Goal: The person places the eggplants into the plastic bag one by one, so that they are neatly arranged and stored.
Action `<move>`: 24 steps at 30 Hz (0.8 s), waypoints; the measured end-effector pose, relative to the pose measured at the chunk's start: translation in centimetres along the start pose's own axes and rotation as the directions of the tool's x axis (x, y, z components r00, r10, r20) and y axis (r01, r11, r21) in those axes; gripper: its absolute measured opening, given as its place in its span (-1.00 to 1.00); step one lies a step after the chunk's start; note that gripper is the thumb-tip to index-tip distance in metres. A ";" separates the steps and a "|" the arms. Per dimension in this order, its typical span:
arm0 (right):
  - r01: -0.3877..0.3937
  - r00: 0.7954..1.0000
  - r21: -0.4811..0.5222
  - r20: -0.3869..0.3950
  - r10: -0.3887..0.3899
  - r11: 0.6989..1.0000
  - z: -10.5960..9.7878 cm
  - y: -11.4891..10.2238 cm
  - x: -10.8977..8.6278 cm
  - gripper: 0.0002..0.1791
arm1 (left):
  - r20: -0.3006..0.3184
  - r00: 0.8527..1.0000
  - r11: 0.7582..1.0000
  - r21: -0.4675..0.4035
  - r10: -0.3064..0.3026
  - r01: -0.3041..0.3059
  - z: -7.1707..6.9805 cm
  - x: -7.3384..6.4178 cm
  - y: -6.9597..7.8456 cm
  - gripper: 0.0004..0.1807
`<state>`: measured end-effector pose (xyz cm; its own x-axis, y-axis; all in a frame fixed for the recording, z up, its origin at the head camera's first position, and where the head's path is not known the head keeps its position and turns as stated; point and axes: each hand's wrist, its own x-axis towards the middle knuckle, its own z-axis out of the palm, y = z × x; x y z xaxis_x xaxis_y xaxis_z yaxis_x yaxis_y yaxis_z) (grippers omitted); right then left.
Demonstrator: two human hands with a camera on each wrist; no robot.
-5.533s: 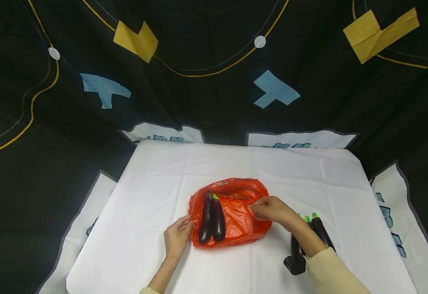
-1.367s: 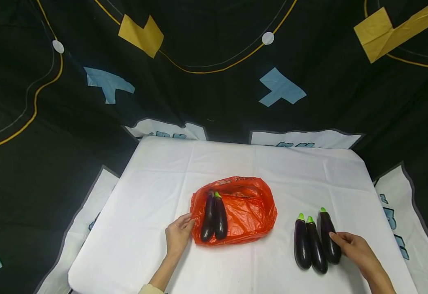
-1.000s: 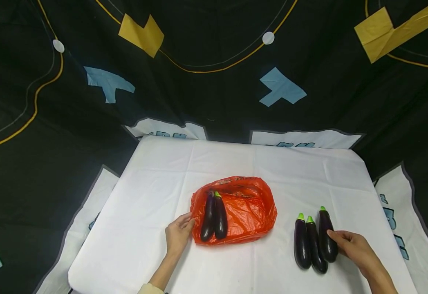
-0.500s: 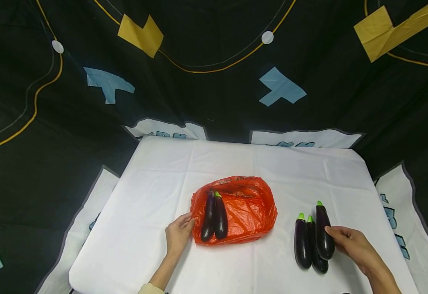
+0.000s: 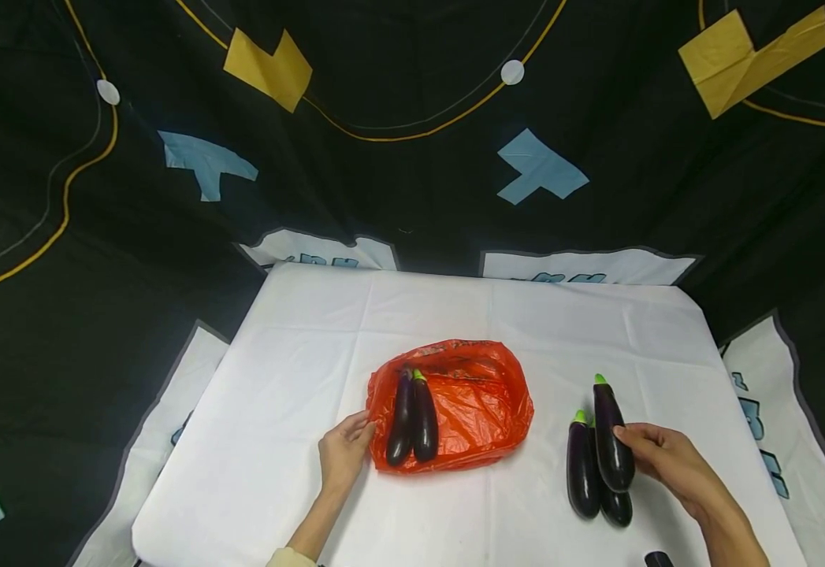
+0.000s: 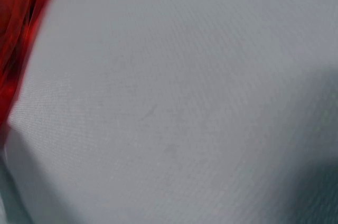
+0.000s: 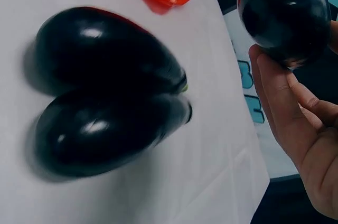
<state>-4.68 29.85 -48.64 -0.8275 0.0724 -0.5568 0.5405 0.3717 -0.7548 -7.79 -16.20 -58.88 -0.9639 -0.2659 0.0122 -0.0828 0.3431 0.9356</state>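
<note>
My right hand grips a dark purple eggplant with a green stem end, thumb on top. In the right wrist view that eggplant is up off the cloth, held in the fingers. Below it on the table lie two more eggplants: one lies on the left, the other is partly hidden by the held one. My left hand pinches the left edge of an open red plastic bag. Two eggplants lie side by side in the bag's left half, a left one and a right one.
A white cloth covers the table. Black curtains with yellow and blue shapes hang behind and at the sides. A small dark object shows at the bottom edge, near the right forearm.
The right hand, earlier at the bag's right side, went to the rightmost eggplant, took hold of it, and has lifted it leftward over its neighbour. The left hand stays at the bag.
</note>
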 end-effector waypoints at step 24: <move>0.201 0.976 0.048 0.074 -0.204 0.978 3.1 -5.5 0.9 -0.39 | 0.004 1.000 1.000 -0.017 0.012 -0.012 0.0 -0.1 0.2 -0.77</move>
<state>-7.87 25.05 -46.07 -0.9066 -0.0739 -0.4154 0.3700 0.3340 -0.8669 -7.75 -16.14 -58.69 -0.9659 -0.2579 0.0220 -0.0669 0.3307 0.9414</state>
